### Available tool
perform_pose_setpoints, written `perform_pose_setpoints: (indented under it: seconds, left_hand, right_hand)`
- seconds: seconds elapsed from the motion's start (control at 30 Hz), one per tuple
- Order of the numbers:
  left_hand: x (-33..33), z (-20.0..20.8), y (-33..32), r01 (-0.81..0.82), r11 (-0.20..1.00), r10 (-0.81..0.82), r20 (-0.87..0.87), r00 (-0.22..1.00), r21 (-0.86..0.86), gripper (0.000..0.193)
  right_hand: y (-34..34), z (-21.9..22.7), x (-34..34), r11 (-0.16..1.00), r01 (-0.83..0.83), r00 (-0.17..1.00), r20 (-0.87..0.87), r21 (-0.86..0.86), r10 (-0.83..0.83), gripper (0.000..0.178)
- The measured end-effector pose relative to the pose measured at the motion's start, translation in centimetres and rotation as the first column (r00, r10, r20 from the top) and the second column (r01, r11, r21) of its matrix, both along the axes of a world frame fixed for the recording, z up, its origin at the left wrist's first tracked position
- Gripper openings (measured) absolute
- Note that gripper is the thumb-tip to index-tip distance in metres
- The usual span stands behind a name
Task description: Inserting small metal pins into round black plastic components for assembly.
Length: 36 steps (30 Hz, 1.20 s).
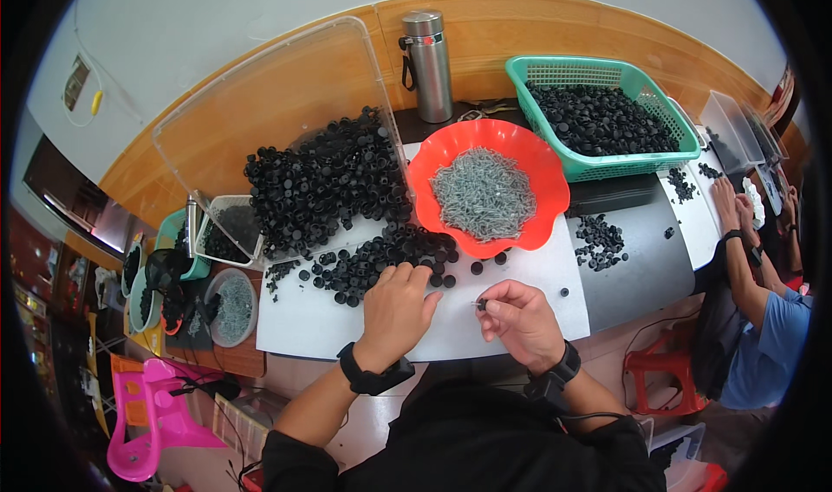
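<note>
My right hand is closed, pinching a small black plastic cap between thumb and fingertips. A thin metallic screw seems to stick out of the cap toward the left. My left hand rests, back up and thumb apart, at the near edge of a loose heap of black round caps on the white table sheet. Its fingertips bend down onto the caps and partly hide them. Beyond both hands, a red scalloped bowl holds many grey screws.
Behind the heap, a clear plastic bin lies tipped, spilling black caps. At the back stand a steel flask and a green basket of black parts. Stools are at left and right. A person works at the far right.
</note>
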<state>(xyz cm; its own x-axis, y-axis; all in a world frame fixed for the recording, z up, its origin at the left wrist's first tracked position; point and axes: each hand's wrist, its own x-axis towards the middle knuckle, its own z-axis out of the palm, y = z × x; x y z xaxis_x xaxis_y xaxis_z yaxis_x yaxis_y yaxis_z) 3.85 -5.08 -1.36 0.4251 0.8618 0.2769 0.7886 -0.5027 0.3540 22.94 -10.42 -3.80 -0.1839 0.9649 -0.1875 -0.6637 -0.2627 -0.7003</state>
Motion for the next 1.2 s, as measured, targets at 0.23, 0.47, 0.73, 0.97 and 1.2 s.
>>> perform_pose_setpoints:
  seconds: [0.23, 0.47, 0.73, 0.97, 1.2]
  left_hand:
    - [0.5, -0.3, 0.4, 0.039, 0.998, -0.038, -0.011, 0.999, 0.051, 0.022]
    - [0.8, 0.2, -1.6, 0.065, 0.995, -0.036, 0.312, 0.949, -0.081, 0.021]
    - [0.7, 0.2, -2.9, 0.181, 0.946, 0.043, 0.659, 0.751, -0.268, 0.024]
    - [0.0, -0.2, -3.1, 0.433, 0.822, 0.138, 0.867, 0.479, -0.37, 0.022]
    - [-1.2, -1.0, -2.9, 0.691, 0.554, 0.489, 0.853, 0.182, -0.465, 0.023]
  right_hand:
    - [-0.2, -0.5, -0.1, 0.999, 0.013, 1.0, 0.0, 0.052, -0.013, 0.014]
    - [-0.1, -0.6, -1.0, 0.982, -0.005, 0.989, 0.149, 0.187, -0.023, 0.015]
    - [-0.3, 0.3, -1.4, 0.968, -0.002, 0.975, 0.216, 0.251, -0.054, 0.016]
    - [-0.5, 0.2, -1.2, 0.97, -0.036, 0.991, 0.137, 0.242, 0.003, 0.017]
    - [-0.9, 0.9, -1.0, 0.973, -0.024, 0.989, 0.146, 0.231, -0.011, 0.013]
